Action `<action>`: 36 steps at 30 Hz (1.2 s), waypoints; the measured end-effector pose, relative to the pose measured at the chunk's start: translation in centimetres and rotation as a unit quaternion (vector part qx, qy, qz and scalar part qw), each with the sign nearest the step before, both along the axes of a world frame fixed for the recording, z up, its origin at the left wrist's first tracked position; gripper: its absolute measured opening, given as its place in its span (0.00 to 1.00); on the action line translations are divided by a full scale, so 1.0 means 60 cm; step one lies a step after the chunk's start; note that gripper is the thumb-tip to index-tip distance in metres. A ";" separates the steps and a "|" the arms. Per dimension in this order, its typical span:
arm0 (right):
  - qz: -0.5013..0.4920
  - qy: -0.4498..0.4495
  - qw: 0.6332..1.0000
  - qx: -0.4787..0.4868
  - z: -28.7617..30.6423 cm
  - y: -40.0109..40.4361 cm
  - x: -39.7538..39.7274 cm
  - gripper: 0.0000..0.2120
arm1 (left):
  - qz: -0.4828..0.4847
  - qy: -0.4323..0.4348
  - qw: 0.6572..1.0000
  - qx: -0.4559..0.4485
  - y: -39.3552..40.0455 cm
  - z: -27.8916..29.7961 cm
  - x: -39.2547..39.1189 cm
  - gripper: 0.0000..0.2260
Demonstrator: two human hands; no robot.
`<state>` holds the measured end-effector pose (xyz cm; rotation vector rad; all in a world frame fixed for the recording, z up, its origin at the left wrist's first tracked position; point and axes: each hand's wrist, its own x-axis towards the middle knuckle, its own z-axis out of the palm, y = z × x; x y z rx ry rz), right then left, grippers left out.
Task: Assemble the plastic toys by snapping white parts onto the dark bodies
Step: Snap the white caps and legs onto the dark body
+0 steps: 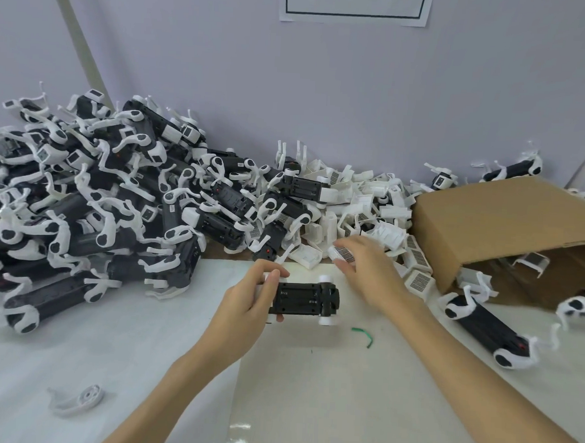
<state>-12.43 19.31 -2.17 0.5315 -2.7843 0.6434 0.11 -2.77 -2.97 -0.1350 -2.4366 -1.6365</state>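
A toy assembly workshop: finished toys (92,190) are piling far left, loose white parts (363,204) lying beside a cardboard box (494,225).

No writing, brand, number or sign can be read anywhere. The white paper sheet (356,4) taped to the grey wall at the top centre of the frame carries only a dark rectangular outline, with no legible words inside it. Small pale rectangular stickers (441,181) sit on some of the black-and-white plastic toys in the upper left and upper right, but whatever is printed on them is too small and blurred to make out. The brown cardboard box (487,228) at the right shows no print.
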 end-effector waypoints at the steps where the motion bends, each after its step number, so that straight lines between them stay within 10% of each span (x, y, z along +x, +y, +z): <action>1: -0.008 0.001 0.998 0.060 -0.004 -0.003 -0.009 0.20 | 0.001 -0.003 1.000 0.000 0.000 0.000 0.000 0.10; 15: 0.002 0.054 0.998 0.028 -0.039 0.041 0.038 0.13 | -0.008 -0.023 0.999 0.028 0.002 0.000 0.001 0.10; 17: -0.026 -0.006 0.990 -0.137 -0.032 0.044 0.052 0.09 | -0.008 -0.025 0.999 0.025 0.002 -0.002 0.000 0.10; 21: -0.024 -0.136 0.841 -0.523 0.002 0.041 0.096 0.04 | -0.011 -0.023 0.999 0.036 0.007 -0.004 0.001 0.11; 28: 0.192 0.015 0.946 -0.259 0.027 -0.005 0.176 0.10 | -0.048 0.003 0.993 0.108 0.016 -0.002 0.008 0.17; 36: 0.168 0.034 0.977 -0.128 0.001 -0.017 0.180 0.17 | -0.055 -0.022 0.992 0.115 0.014 0.007 0.007 0.13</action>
